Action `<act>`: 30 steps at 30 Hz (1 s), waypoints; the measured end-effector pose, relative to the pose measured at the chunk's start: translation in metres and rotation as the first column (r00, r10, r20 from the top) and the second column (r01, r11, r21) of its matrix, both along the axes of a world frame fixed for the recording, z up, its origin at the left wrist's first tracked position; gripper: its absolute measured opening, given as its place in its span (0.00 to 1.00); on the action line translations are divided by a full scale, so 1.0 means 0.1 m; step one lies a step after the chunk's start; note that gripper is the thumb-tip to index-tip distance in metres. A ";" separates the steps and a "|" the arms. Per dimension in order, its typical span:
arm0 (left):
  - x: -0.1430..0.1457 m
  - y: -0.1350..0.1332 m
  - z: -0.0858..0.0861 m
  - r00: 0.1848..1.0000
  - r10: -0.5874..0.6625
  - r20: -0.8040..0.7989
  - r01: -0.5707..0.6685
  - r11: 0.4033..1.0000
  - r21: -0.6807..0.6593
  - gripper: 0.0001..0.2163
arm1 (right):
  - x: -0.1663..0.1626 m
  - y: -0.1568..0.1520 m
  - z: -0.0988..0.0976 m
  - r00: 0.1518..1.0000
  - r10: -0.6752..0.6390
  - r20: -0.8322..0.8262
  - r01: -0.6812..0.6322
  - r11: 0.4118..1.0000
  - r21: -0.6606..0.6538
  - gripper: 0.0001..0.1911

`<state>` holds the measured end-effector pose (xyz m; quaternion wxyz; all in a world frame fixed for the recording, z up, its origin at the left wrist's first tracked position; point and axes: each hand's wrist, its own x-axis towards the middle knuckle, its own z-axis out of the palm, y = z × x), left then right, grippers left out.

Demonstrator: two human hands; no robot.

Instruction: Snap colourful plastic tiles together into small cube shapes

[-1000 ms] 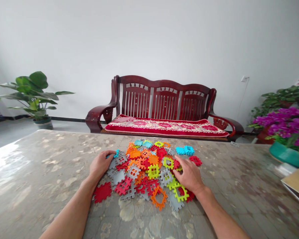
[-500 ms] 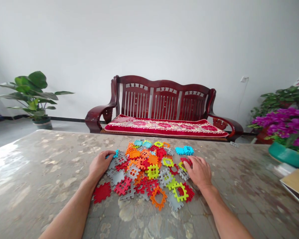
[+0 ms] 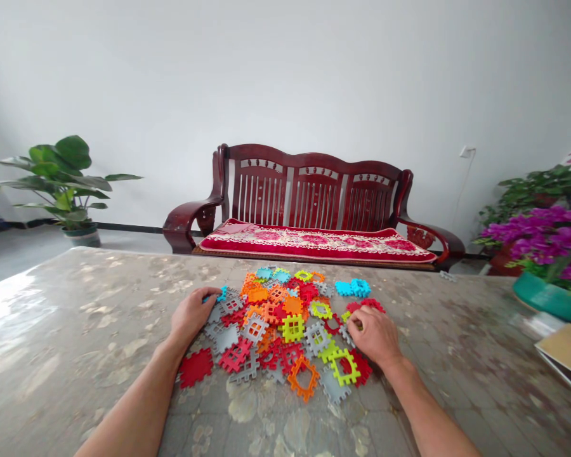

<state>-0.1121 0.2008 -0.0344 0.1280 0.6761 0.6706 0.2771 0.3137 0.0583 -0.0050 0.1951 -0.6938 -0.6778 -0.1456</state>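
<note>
Interlocking plastic tiles with toothed edges lie in a loose heap in red, orange, lime, grey and blue, some solid and some with cut-out windows. At the heap's left edge, my left hand (image 3: 195, 316) has its fingers closed on a blue tile (image 3: 223, 294), partly covered by the fingertips. My right hand (image 3: 375, 333) is at the right edge with fingers curled in; what they hold, if anything, is hidden. Beside its fingers are a grey tile (image 3: 344, 334) and a lime tile (image 3: 345, 315). A red tile (image 3: 374, 304) shows just behind its knuckles.
Two blue tiles (image 3: 352, 288) lie apart at the back right of the patterned tabletop (image 3: 99, 330). Purple flowers in a teal planter (image 3: 552, 298) and a tan book or box (image 3: 566, 349) stand at the right. Behind the table is a wooden bench (image 3: 290, 190).
My right hand has drawn slightly towards me and its fingers have curled in. More of the red tile behind it now shows. My left hand has stayed in place.
</note>
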 end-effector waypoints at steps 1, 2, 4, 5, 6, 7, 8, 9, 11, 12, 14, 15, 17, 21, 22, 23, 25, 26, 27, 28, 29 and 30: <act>0.00 0.00 0.00 1.000 0.002 -0.001 -0.002 1.000 -0.001 0.15 | -0.02 0.00 -0.01 1.000 0.003 -0.022 -0.003 1.000 -0.011 0.11; 0.00 0.00 0.00 1.000 0.004 -0.002 -0.004 1.000 -0.002 0.15 | -0.03 0.00 -0.02 0.998 0.011 -0.058 -0.013 1.000 -0.023 0.11; 0.01 0.00 0.00 1.000 0.013 -0.006 -0.013 1.000 -0.001 0.15 | -0.05 0.01 -0.03 0.986 0.035 -0.161 -0.043 0.998 -0.047 0.13; 0.01 -0.01 0.00 1.000 0.017 -0.007 -0.017 1.000 -0.001 0.15 | -0.05 0.02 -0.04 0.976 0.041 -0.216 -0.053 0.997 -0.051 0.14; 0.01 -0.01 0.01 1.000 0.019 -0.007 -0.019 1.000 -0.002 0.15 | -0.04 0.03 -0.04 0.964 0.037 -0.262 -0.051 0.998 -0.048 0.14; 0.01 -0.01 0.01 1.000 0.020 -0.007 -0.020 1.000 -0.003 0.15 | -0.02 0.04 -0.04 0.956 0.023 -0.294 -0.035 0.999 -0.035 0.15; 0.02 -0.01 0.01 1.000 0.019 -0.006 -0.019 1.000 -0.005 0.15 | 0.00 0.05 -0.05 0.952 0.005 -0.307 -0.010 1.000 -0.014 0.14; 0.02 -0.01 0.01 1.000 0.018 -0.005 -0.018 1.000 -0.005 0.15 | 0.04 0.06 -0.05 0.955 -0.010 -0.297 0.014 1.000 0.011 0.14; 0.02 -0.01 0.01 1.000 0.015 -0.003 -0.015 1.000 0.000 0.15 | 0.10 0.06 -0.04 0.975 -0.025 -0.220 0.036 0.998 0.049 0.13; 0.02 -0.01 0.01 1.000 0.013 -0.001 -0.013 1.000 0.004 0.15 | 0.13 0.06 -0.04 0.986 -0.022 -0.166 0.031 0.998 0.050 0.14; 0.01 -0.02 0.02 1.000 0.011 0.003 -0.011 1.000 0.014 0.15 | 0.17 0.05 -0.03 0.998 -0.015 -0.066 0.016 1.000 0.018 0.18; 0.01 -0.02 0.02 1.000 0.011 0.007 -0.011 1.000 0.018 0.15 | 0.17 0.04 -0.03 0.999 -0.014 -0.031 0.013 1.000 -0.006 0.20; 0.01 -0.02 0.02 1.000 0.013 0.013 -0.014 1.000 0.025 0.14 | 0.16 0.03 -0.03 1.000 -0.012 0.008 0.013 0.999 -0.046 0.22; 0.01 -0.02 0.02 1.000 0.010 0.021 -0.010 1.000 0.020 0.14 | 0.12 0.02 -0.05 1.000 -0.016 0.014 0.017 0.997 -0.071 0.24; 0.01 -0.02 0.02 1.000 0.009 0.022 -0.010 1.000 0.017 0.14 | 0.12 0.03 -0.06 1.000 -0.019 0.013 0.020 0.997 -0.072 0.25; 0.02 -0.02 0.02 1.000 0.009 0.023 -0.009 1.000 0.015 0.14 | 0.11 0.03 -0.06 1.000 -0.020 0.013 0.021 0.997 -0.074 0.26; 0.02 -0.03 0.03 1.000 0.011 0.023 -0.011 1.000 0.016 0.14 | 0.10 0.04 -0.06 1.000 -0.022 0.015 0.023 0.996 -0.084 0.27; 0.02 -0.03 0.03 1.000 0.011 0.023 -0.011 1.000 0.017 0.14 | 0.09 0.04 -0.06 1.000 -0.026 0.016 0.027 0.996 -0.090 0.27; 0.03 -0.03 0.03 1.000 0.008 0.021 -0.009 1.000 0.017 0.14 | 0.09 0.05 -0.06 0.999 -0.033 0.018 0.034 0.995 -0.095 0.27; 0.03 -0.03 0.03 1.000 0.007 0.018 -0.008 1.000 0.014 0.14 | 0.08 0.05 -0.05 0.999 -0.040 0.021 0.042 0.994 -0.100 0.26; 0.03 -0.04 0.04 1.000 0.007 0.016 -0.008 1.000 0.011 0.15 | 0.07 0.05 -0.04 0.999 -0.048 0.023 0.051 0.993 -0.104 0.26; 0.03 -0.04 0.04 1.000 0.007 0.014 -0.007 1.000 0.010 0.15 | 0.06 0.05 -0.04 0.998 -0.054 0.025 0.056 0.993 -0.105 0.26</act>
